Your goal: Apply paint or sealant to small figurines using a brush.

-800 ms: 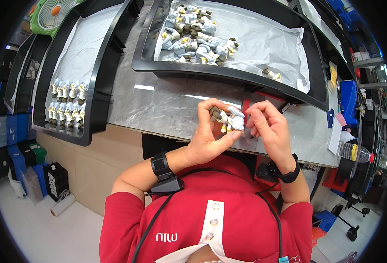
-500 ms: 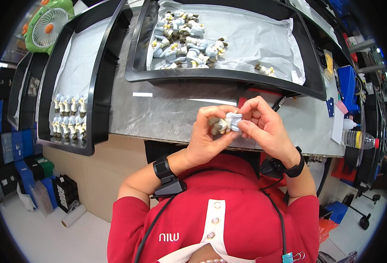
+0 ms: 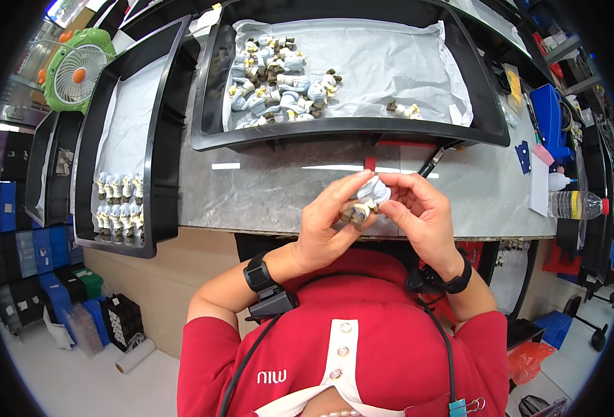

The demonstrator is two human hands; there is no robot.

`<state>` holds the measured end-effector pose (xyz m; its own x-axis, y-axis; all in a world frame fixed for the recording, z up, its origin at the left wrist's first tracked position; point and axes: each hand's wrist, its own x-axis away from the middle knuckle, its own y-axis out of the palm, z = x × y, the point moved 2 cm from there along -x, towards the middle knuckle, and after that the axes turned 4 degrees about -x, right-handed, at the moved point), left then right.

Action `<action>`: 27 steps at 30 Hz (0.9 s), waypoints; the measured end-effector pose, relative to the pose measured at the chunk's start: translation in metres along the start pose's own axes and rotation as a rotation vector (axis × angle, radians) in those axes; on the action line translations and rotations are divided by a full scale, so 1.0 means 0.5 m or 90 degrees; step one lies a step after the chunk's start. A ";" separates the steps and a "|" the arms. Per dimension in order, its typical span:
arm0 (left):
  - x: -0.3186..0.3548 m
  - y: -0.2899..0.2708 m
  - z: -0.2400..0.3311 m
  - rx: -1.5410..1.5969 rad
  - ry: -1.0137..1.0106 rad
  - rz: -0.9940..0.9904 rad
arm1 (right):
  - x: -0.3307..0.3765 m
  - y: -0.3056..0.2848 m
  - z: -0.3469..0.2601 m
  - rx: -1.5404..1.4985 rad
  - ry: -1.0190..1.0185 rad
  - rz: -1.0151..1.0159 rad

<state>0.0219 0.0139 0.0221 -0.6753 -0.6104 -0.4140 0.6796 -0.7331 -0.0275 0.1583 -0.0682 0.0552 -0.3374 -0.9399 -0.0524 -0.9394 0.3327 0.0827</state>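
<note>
Between both hands, above the near edge of the grey table (image 3: 251, 201), is a small figurine (image 3: 364, 201) with pale blue hair, a cream body and brown legs. My left hand (image 3: 329, 215) closes its fingers round the lower body. On the other side, my right hand (image 3: 421, 212) pinches the hair end between thumb and fingers. Beyond my hands, a wide black tray (image 3: 348, 125) lined with white sheet holds a heap of similar figurines (image 3: 279, 83) at its left. A few more figurines (image 3: 405, 110) lie near its front edge.
At the left a black tray (image 3: 155, 160) holds two rows of upright figurines (image 3: 120, 217). A green fan (image 3: 77, 73) stands behind it. To the right are a clear bottle (image 3: 576, 205), a blue holder (image 3: 550, 121) and a pink piece (image 3: 543, 154). A dark pen-like tool (image 3: 430, 163) lies near the wide tray.
The figurine has been tilted in my hands, from lying sideways to more upright, with the hair up and the legs down. The view has shifted slightly.
</note>
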 end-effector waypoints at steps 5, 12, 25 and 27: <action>-0.002 0.002 0.006 0.015 -0.007 -0.027 | 0.002 -0.001 0.003 0.022 -0.006 0.011; -0.008 0.008 -0.002 -0.057 0.036 0.026 | 0.000 0.004 -0.009 0.086 -0.083 -0.013; 0.003 0.004 -0.005 -0.105 0.006 0.054 | -0.004 0.026 -0.019 0.080 -0.070 -0.021; 0.005 0.002 -0.006 -0.097 0.005 0.060 | -0.004 0.028 -0.018 0.073 -0.057 -0.021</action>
<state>0.0219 0.0126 0.0186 -0.6047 -0.6716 -0.4281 0.7757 -0.6186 -0.1253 0.1462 -0.0622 0.0652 -0.3053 -0.9415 -0.1427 -0.9491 0.3130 -0.0348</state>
